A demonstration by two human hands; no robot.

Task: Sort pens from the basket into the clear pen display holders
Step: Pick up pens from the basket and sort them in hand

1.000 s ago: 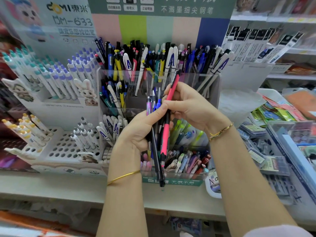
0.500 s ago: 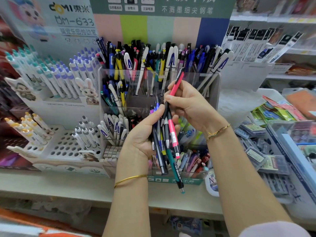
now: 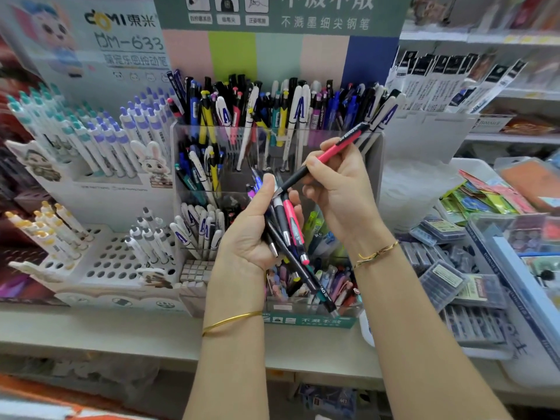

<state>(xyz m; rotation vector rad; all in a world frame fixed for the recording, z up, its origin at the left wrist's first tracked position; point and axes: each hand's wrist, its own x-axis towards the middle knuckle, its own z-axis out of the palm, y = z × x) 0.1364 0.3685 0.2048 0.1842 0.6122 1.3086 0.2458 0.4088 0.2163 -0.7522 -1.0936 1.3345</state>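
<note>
Pulled out of the bundle since half a second ago, the pink-and-black pen (image 3: 330,153) is now held slanted, clip end up-right, pointed end down-left, just beside the left thumb. Right hand (image 3: 336,189): fingers curled round the pen's middle, pen pinched against the thumb. Left hand (image 3: 248,237): fingers and thumb closed round a bundle of pens (image 3: 288,234), ends fanned down-right, held in front of the clear pen display holder (image 3: 377,165). Rear compartments of the holder are packed with upright pens; more pens are seen lying in its low front section. Holder is stood on the shelf (image 3: 121,331), white pen rack (image 3: 100,262) just beside it, left.
</note>
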